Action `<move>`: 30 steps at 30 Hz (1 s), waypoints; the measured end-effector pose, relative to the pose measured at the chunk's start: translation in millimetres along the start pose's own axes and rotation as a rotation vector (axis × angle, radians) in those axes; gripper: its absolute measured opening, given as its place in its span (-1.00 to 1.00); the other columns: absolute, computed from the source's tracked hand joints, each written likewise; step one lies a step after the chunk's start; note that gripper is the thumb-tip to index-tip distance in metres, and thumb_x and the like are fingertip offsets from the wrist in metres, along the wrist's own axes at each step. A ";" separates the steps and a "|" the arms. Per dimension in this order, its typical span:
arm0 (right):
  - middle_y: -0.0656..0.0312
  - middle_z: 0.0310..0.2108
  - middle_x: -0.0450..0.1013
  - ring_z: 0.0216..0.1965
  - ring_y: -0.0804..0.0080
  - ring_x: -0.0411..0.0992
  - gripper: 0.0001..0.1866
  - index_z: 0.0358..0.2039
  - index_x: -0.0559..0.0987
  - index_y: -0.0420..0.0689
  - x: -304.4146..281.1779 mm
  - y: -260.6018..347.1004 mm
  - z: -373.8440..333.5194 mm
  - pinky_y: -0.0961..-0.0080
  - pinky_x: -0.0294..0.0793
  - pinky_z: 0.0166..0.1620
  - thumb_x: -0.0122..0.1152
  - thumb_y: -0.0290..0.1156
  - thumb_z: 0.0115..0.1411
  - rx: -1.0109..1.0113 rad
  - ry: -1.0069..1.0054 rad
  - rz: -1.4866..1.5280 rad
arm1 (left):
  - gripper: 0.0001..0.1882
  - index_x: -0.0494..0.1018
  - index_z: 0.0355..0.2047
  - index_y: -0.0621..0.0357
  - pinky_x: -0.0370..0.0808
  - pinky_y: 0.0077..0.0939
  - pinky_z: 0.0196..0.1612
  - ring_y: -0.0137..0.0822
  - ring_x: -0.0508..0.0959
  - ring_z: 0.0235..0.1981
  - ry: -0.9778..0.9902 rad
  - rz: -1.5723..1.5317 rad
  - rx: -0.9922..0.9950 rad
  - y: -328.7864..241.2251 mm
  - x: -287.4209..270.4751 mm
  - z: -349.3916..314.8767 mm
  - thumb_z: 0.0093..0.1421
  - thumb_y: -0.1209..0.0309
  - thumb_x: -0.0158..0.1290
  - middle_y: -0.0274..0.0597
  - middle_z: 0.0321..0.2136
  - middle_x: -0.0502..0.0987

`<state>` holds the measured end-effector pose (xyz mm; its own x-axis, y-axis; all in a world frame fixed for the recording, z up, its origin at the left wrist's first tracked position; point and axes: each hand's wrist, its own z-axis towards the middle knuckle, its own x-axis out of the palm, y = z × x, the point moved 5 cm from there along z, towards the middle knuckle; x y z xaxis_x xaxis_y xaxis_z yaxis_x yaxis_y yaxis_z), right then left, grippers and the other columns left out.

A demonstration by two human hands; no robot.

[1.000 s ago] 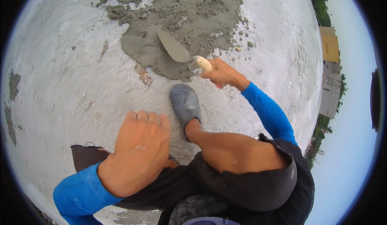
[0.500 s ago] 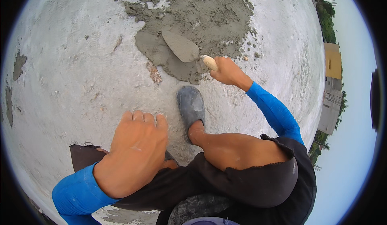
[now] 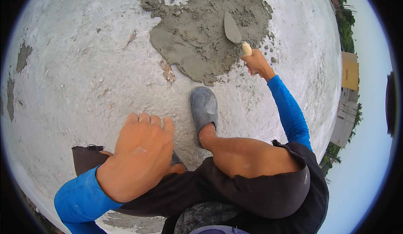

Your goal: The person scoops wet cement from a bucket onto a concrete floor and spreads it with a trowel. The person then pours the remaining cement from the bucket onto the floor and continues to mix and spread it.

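My right hand [image 3: 257, 63] is closed around the pale handle of a pointed masonry trowel [image 3: 232, 27]. The trowel's grey, mortar-coated blade is tilted over the right part of a spread heap of wet grey mortar [image 3: 189, 45]; I cannot tell if it touches. My left hand [image 3: 140, 154] hangs over my left leg with its back toward me. Its fingers bend down out of sight, so what they hold, if anything, is hidden.
A grey clog [image 3: 203, 108] on my foot stands just short of the mortar on a rough, whitish concrete surface [image 3: 84, 79]. A reddish-brown fragment [image 3: 168, 71] lies at the mortar's edge, with small crumbs around. Buildings [image 3: 349, 70] and trees show at the far right.
My right hand has carried the trowel rightward and farther off, off the left part of the mortar, turning the blade more upright. A smoothed patch shows there. My left hand has barely moved.
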<state>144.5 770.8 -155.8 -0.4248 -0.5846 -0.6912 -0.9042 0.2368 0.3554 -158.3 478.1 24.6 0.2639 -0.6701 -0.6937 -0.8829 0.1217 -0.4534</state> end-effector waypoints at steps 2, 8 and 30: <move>0.12 -0.60 0.49 -0.68 0.36 0.49 -0.71 -0.34 0.53 -0.43 62.8 21.1 -25.3 0.31 0.52 -0.64 0.21 -0.37 0.19 -0.078 0.172 0.075 | -0.49 0.51 0.11 0.37 0.46 -0.14 -0.04 -0.01 0.60 -0.17 0.004 0.018 0.024 -3.7 -2.2 9.5 0.29 0.23 0.22 0.07 -0.26 0.63; -0.16 -0.44 0.61 -0.44 -0.04 0.64 -0.64 -0.20 0.57 -0.42 86.3 60.8 -50.1 0.07 0.66 -0.32 0.25 -0.33 0.14 -0.526 0.189 -0.374 | -0.54 0.52 0.04 0.34 0.47 -0.14 -0.08 -0.02 0.61 -0.19 -0.041 0.063 0.005 -2.9 -3.7 13.7 0.28 0.22 0.22 0.05 -0.28 0.63; -0.25 -0.23 0.65 -0.15 -0.25 0.65 -0.60 -0.11 0.59 -0.32 -32.3 73.9 109.6 -0.06 0.65 -0.07 0.32 -0.24 0.21 -0.313 -0.419 -0.642 | -0.55 0.52 0.04 0.31 0.48 -0.13 -0.16 -0.01 0.62 -0.25 -0.020 0.063 -0.046 19.1 8.2 3.6 0.29 0.21 0.22 0.02 -0.36 0.60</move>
<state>86.6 892.2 -176.2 0.1333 -0.1797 -0.9747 -0.9487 -0.3077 -0.0730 -171.6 477.5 8.2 0.2143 -0.6473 -0.7315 -0.9148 0.1296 -0.3826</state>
